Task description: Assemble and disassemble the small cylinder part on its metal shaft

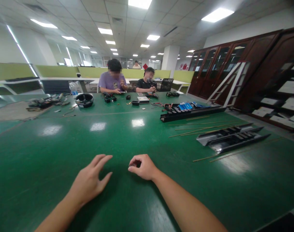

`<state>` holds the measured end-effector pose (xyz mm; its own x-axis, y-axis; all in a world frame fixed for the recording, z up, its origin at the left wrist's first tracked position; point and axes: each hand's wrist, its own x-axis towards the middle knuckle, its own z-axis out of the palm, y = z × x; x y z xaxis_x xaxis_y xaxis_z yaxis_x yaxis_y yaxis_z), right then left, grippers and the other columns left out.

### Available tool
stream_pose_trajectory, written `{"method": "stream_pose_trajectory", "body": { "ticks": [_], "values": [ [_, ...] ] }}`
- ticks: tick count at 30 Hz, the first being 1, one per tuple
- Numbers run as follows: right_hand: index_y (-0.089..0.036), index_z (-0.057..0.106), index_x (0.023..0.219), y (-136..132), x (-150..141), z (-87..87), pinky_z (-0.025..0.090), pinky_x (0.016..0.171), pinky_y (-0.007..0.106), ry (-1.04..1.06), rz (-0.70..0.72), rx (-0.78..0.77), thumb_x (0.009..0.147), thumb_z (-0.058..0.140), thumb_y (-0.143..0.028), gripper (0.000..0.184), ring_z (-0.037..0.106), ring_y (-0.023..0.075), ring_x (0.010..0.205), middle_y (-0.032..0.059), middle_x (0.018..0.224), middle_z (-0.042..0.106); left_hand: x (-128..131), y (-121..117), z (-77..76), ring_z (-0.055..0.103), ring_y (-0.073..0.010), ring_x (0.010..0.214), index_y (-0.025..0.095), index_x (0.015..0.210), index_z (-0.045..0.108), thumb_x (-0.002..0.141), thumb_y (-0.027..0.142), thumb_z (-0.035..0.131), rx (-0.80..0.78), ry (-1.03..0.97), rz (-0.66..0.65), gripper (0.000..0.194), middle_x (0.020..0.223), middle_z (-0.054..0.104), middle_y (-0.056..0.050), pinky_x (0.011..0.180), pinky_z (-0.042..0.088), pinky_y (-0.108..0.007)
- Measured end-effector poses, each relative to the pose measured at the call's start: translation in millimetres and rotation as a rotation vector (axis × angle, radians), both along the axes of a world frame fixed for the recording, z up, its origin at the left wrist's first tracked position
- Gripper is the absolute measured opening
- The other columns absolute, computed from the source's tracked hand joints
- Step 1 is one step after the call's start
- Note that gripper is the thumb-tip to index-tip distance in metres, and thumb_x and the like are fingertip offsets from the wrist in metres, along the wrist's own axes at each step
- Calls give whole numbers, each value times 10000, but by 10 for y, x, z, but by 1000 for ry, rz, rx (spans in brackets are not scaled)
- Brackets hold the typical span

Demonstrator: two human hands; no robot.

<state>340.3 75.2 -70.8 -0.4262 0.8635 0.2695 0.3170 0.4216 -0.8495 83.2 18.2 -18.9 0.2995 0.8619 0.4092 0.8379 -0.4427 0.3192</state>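
Note:
My left hand (90, 180) hovers low over the green tabletop (118, 199) with thumb and fingers spread, and it holds nothing. To its right, my right hand (145, 167) is curled, thumb and fingertips closing round a small dark object (134, 164). Most of that object is hidden by the fingers, so its kind does not show. A gap of bare green surface lies between the two hands.
Black metal channels (226, 138) and thin brass-coloured rods (185, 132) lie at right. Behind them is a longer black channel (192, 112) with blue pieces. A black round case (84, 100) stands far left. Two people (113, 80) sit across the table. A stepladder (237, 83) leans right.

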Motion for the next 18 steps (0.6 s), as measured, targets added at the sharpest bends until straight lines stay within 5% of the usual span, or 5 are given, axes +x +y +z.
{"method": "stream_pose_trajectory", "body": {
  "ticks": [5,11,14,18],
  "values": [
    [-154,665,666,55,18,-38,389,559,206,-62,16,80,722,715,-258,129,524,113,583,-25,615,596,730,266,-243,644,-229,928,231,1247,562,874,134,476,64,233,-329,395,1168,594,-110,785,546,-334],
    [-148,702,708,60,1,-24,407,575,205,-34,34,22,713,711,-241,93,538,116,602,-22,635,618,742,329,-299,639,-205,907,194,1117,645,890,101,442,111,119,-399,319,1045,647,-102,777,534,-298],
    [-152,743,845,31,-4,-2,446,579,212,18,87,-81,705,764,-333,230,581,127,618,4,693,670,491,292,-235,652,-194,922,236,1112,667,919,182,500,81,-3,-307,261,1033,688,-65,832,521,-289],
    [-161,756,863,15,-1,-1,478,589,225,15,98,-108,692,788,-404,299,612,135,624,32,721,700,-130,51,35,666,-228,968,309,1067,715,764,299,753,53,-397,84,306,1059,722,1,930,496,-308]
  ]
}}
